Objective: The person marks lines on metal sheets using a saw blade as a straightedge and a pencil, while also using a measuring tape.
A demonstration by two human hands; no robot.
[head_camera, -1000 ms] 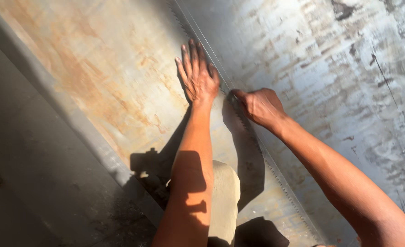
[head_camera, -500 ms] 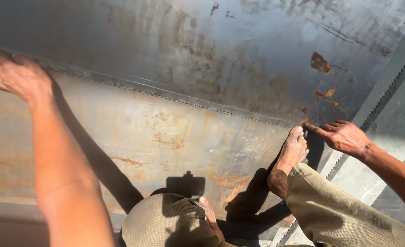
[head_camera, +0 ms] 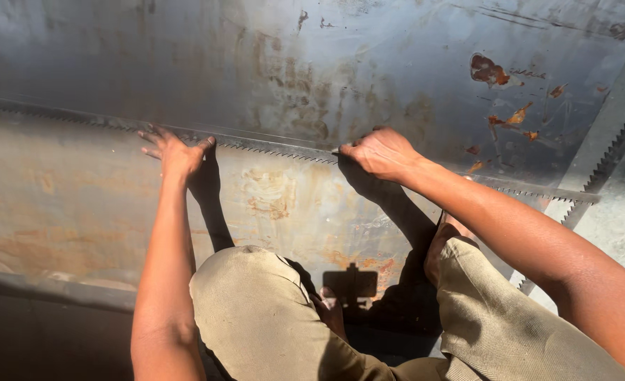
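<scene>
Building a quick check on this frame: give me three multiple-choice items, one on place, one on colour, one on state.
1. Where does the left hand rest?
A. On the toothed strip along the sheet's edge
B. On the knee
C. In the air

2. What colour are the trousers?
A. Blue
B. Khaki
C. Black

3. How is the right hand?
A. Spread flat
B. Hanging loose
C. Closed in a grip at the strip

Answers:
1 A, its spread fingers lie on the saw-like edge of the rusty metal sheet.
2 B, both bent knees show tan cloth.
3 C, its fingers are curled tight at the strip.
</scene>
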